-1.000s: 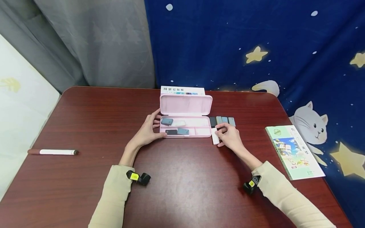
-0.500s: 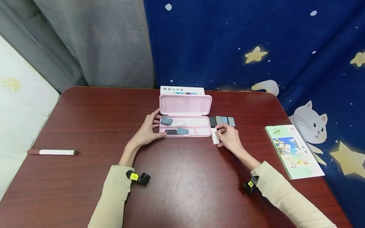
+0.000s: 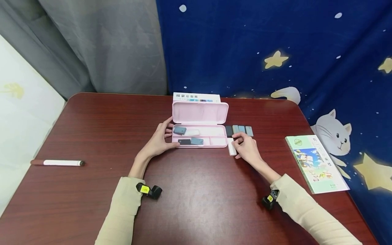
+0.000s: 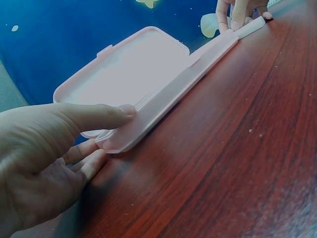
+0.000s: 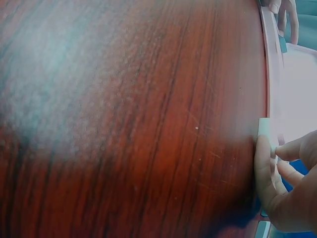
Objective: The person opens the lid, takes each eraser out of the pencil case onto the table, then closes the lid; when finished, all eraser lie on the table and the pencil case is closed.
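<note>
fingers of the right hand curl round a white eraser, pinching it on the table at the pink case's 4 o'clock corner. left hand holds the case's 9 o'clock end, thumb pressed on its front edge.

Tabletop: dark reddish-brown wood grain. Pencil case: pale pink, holding dark grey and slate-blue blocks. Beside it, a row of blocks from black through grey to blue-grey, and a white block. Marker: white barrel, brown ends. Booklet: green border, colourful picture. Backdrop: navy with yellow stars and a white cat. Curtain: grey. Sleeves: beige.
</note>
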`<state>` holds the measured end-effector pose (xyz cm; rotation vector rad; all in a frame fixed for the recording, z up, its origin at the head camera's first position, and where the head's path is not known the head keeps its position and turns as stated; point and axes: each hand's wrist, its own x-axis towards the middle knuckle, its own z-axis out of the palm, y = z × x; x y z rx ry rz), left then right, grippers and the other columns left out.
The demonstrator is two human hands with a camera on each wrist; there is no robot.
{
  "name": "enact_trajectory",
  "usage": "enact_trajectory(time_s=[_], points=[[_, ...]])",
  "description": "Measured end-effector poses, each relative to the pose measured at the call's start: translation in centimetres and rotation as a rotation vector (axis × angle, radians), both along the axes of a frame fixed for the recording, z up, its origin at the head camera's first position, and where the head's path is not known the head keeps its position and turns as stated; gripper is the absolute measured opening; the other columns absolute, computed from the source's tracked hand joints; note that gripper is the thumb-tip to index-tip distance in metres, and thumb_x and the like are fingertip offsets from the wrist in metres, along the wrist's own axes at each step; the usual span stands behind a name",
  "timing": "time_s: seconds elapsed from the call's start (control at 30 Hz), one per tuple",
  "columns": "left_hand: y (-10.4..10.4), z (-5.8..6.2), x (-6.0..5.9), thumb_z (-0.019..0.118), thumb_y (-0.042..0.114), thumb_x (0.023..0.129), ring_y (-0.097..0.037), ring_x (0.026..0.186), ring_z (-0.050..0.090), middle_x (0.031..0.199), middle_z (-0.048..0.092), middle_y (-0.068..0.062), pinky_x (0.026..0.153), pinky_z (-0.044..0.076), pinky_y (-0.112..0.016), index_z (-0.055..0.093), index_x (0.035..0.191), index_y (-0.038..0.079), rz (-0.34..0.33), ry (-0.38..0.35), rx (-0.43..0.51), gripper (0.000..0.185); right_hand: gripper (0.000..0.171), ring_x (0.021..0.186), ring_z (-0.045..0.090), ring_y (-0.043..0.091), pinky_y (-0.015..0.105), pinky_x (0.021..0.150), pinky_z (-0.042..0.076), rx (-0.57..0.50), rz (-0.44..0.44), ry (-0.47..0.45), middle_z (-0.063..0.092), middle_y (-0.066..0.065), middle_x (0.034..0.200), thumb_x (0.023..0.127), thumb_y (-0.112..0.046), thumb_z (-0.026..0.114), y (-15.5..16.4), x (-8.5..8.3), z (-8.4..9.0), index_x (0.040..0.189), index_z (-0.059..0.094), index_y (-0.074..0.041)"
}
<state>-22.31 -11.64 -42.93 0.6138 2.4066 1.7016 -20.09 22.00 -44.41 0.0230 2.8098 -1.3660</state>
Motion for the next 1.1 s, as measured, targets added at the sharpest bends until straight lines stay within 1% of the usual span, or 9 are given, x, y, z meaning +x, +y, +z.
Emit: enact_trajectory(time_s=[0.1, 0.23, 0.5, 0.63, 0.73, 0.87, 0.97, 1.1], points=[[0.0, 0.2, 0.1, 0.077, -0.009, 0.074, -0.047, 0.115, 0.041, 0.131, 0.033, -0.035, 0.103, 0.038, -0.054, 0.016, 0.150, -0.007, 0.001, -0.001, -0.004, 0.097, 0.025, 0.050, 0.063, 0.021, 0.033, 0.041, 0.054, 0.011, 0.008, 0.007, 0.064, 0.015, 0.080, 0.088, -0.001, 0.059, 0.1, 0.0, 0.1, 0.113, 0.061, 0.001], [0.1, 0.1, 0.0, 0.077, -0.009, 0.075, -0.047, 0.115, 0.041, 0.131, 0.033, -0.035, 0.103, 0.038, -0.054, 0.016, 0.150, -0.007, -0.007, -0.003, 0.000, 0.097, 0.024, 0.052, 0.063, 0.022, 0.033, 0.042, 0.054, 0.008, 0.002, 0.010, 0.065, 0.015, 0.079, 0.088, -0.002, 0.061, 0.4, 0.0, 0.3, 0.112, 0.061, 0.002], [0.2, 0.2, 0.0, 0.077, -0.009, 0.074, -0.047, 0.115, 0.041, 0.131, 0.033, -0.034, 0.103, 0.038, -0.053, 0.016, 0.150, -0.006, -0.006, 0.001, -0.004, 0.097, 0.014, 0.055, 0.063, 0.021, 0.032, 0.044, 0.055, 0.031, 0.004, 0.033, 0.068, 0.015, 0.078, 0.089, -0.005, 0.064, 0.9, -0.4, 0.6, 0.102, 0.067, 0.000], [0.0, -0.1, -0.1, 0.078, -0.008, 0.074, -0.046, 0.115, 0.042, 0.131, 0.033, -0.034, 0.103, 0.039, -0.052, 0.016, 0.150, -0.006, -0.001, 0.003, -0.012, 0.098, 0.012, 0.058, 0.063, 0.021, 0.031, 0.045, 0.055, 0.048, 0.024, 0.032, 0.068, 0.014, 0.078, 0.090, -0.005, 0.064, 0.6, -0.6, 0.8, 0.100, 0.068, 0.000], [-0.2, -1.6, -0.8, 0.079, -0.006, 0.074, -0.044, 0.115, 0.042, 0.132, 0.033, -0.032, 0.103, 0.039, -0.052, 0.016, 0.151, -0.003, 0.007, 0.009, -0.009, 0.101, 0.011, 0.056, 0.063, 0.021, 0.030, 0.046, 0.055, 0.057, 0.051, 0.039, 0.068, 0.014, 0.077, 0.090, -0.004, 0.064, 0.1, -0.9, 1.2, 0.099, 0.069, 0.000], [-0.5, -3.4, -1.7, 0.082, -0.001, 0.073, -0.038, 0.115, 0.043, 0.132, 0.035, -0.025, 0.103, 0.041, -0.047, 0.017, 0.153, 0.006, 0.020, 0.018, -0.019, 0.104, 0.012, 0.050, 0.060, 0.020, 0.026, 0.046, 0.053, 0.078, 0.088, 0.065, 0.066, 0.014, 0.072, 0.089, -0.004, 0.064, -0.9, -1.4, 1.9, 0.098, 0.071, 0.000], [-0.5, -3.6, -1.9, 0.083, 0.002, 0.073, -0.033, 0.115, 0.044, 0.132, 0.036, -0.021, 0.103, 0.042, -0.043, 0.017, 0.154, 0.009, 0.018, 0.017, -0.032, 0.105, 0.011, 0.047, 0.058, 0.019, 0.023, 0.045, 0.050, 0.094, 0.116, 0.095, 0.066, 0.014, 0.071, 0.089, -0.004, 0.064, -2.0, -1.9, 2.4, 0.096, 0.071, 0.000], [-0.4, -3.7, -1.9, 0.084, 0.003, 0.073, -0.032, 0.114, 0.044, 0.131, 0.036, -0.021, 0.103, 0.042, -0.043, 0.017, 0.154, 0.009, 0.010, 0.022, -0.033, 0.105, 0.011, 0.053, 0.059, 0.017, 0.022, 0.047, 0.047, 0.124, 0.148, 0.125, 0.068, 0.009, 0.072, 0.087, -0.005, 0.066, -3.8, -2.7, 2.8, 0.095, 0.073, -0.002]])
